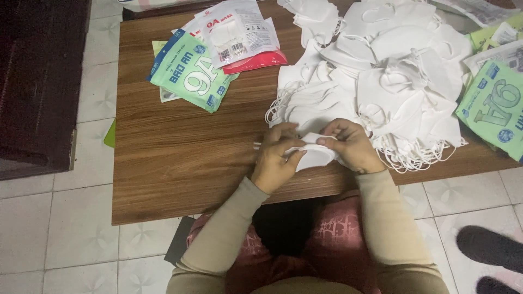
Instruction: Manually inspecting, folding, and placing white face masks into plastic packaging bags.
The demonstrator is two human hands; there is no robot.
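Observation:
Both my hands hold one folded white face mask (316, 155) over the near edge of a low wooden table (174, 158). My left hand (277, 158) grips its left end, fingers curled over the top. My right hand (353, 144) pinches its upper right edge. Just beyond my hands lies a big heap of white masks (381, 76) with loose ear loops, spread across the table's right half.
Green and white flat packets (190, 71) and a red-edged packet (239, 32) lie at the table's far left. More green packets (496, 106) sit at the right edge. Pale floor tiles (65, 234) surround the table. A dark cabinet (38, 81) stands left; another person's dark shoes (490, 250) are lower right.

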